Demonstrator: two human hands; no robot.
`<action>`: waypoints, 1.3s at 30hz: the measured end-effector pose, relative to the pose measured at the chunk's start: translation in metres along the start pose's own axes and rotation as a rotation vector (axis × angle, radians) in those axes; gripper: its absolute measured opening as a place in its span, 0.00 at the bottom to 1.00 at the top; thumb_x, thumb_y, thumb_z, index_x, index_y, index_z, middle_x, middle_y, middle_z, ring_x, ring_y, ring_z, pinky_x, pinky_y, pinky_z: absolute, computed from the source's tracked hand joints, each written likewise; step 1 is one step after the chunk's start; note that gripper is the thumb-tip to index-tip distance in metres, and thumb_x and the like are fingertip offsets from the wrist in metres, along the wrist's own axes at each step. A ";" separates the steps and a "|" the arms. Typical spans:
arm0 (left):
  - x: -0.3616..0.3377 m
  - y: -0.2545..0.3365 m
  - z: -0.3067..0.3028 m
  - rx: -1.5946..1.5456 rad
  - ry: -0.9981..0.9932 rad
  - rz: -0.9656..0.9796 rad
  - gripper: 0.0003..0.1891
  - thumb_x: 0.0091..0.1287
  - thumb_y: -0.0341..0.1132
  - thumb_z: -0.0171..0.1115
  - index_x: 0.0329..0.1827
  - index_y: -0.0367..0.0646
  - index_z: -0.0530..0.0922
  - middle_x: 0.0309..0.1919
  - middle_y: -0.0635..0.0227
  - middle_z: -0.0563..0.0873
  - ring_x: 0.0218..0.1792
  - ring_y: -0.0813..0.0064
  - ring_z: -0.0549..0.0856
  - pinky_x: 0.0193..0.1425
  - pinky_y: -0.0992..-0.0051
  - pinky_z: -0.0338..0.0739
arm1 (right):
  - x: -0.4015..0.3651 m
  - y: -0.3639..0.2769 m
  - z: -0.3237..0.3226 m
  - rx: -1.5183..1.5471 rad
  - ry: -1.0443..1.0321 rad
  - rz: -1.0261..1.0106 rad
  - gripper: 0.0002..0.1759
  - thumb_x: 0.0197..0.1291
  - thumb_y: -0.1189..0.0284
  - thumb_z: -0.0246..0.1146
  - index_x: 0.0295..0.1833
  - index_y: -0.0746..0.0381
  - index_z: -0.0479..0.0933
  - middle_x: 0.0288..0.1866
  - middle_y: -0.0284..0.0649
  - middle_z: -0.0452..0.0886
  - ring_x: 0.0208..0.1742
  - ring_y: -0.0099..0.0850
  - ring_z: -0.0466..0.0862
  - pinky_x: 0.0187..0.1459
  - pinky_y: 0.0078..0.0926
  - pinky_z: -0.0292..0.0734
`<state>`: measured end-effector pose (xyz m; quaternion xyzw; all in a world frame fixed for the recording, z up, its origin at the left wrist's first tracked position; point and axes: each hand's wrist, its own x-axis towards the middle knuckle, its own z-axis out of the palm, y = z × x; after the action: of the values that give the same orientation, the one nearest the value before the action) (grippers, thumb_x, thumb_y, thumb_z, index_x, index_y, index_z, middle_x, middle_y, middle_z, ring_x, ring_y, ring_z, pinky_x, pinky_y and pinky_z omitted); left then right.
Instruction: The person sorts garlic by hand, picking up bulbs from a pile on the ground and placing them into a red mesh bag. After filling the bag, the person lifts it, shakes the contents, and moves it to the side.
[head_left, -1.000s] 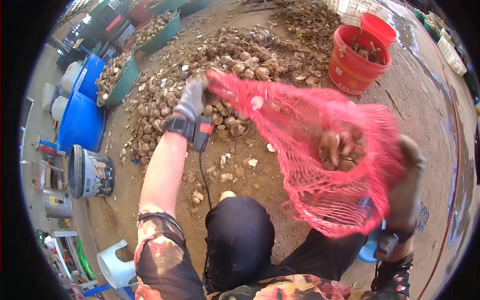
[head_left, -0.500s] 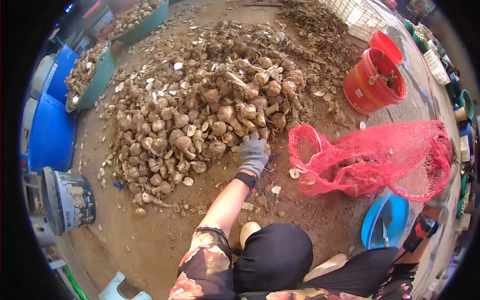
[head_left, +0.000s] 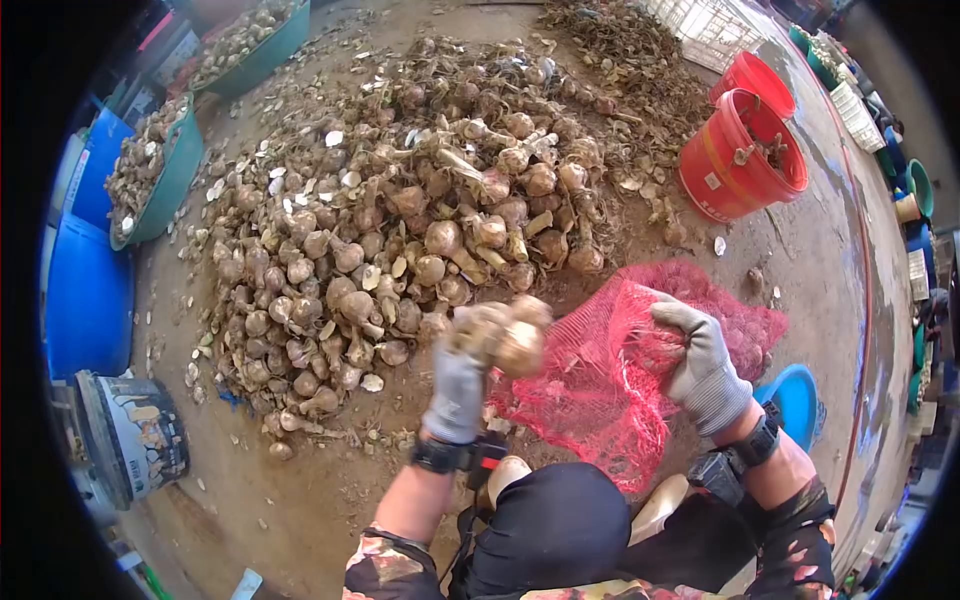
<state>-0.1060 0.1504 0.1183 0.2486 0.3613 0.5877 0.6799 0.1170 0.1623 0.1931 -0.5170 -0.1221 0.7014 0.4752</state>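
Observation:
My left hand (head_left: 457, 400), in a grey glove, is raised beside the pile. It is closed on a few pale brown bulbs (head_left: 522, 348), blurred by motion. My right hand (head_left: 705, 365), gloved too, grips the edge of a red mesh bag (head_left: 600, 440). The bag lies on the ground in front of my knees, its far part bulging with contents seen through the netting. Left of it, a large heap of soil-covered bulbs (head_left: 350, 300), many with stem stubs, spreads over the floor.
Two red buckets (head_left: 740, 165) stand at the far right. A blue basin (head_left: 792, 400) sits by my right wrist. At left are green tubs of bulbs (head_left: 165, 185), a blue barrel (head_left: 90, 295) and a paint-stained bucket (head_left: 135, 430). Dry debris (head_left: 640, 90) lies behind the heap.
My left hand has lifted away from the heap's edge with bulbs in it. My right hand has come in from the far right, and the mesh bag has shifted left and nearer.

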 end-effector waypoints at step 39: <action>0.016 -0.033 -0.035 0.308 -0.025 -0.144 0.29 0.49 0.36 0.67 0.56 0.42 0.71 0.49 0.60 0.80 0.47 0.66 0.81 0.52 0.65 0.78 | -0.016 -0.036 -0.044 0.188 -0.216 -0.105 0.23 0.61 0.74 0.47 0.62 0.66 0.66 0.55 0.42 0.76 0.54 0.32 0.77 0.60 0.32 0.69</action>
<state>-0.1123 0.1567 0.0690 0.3307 0.4555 0.4719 0.6786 0.1733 0.1539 0.2078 -0.3850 -0.1332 0.7354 0.5416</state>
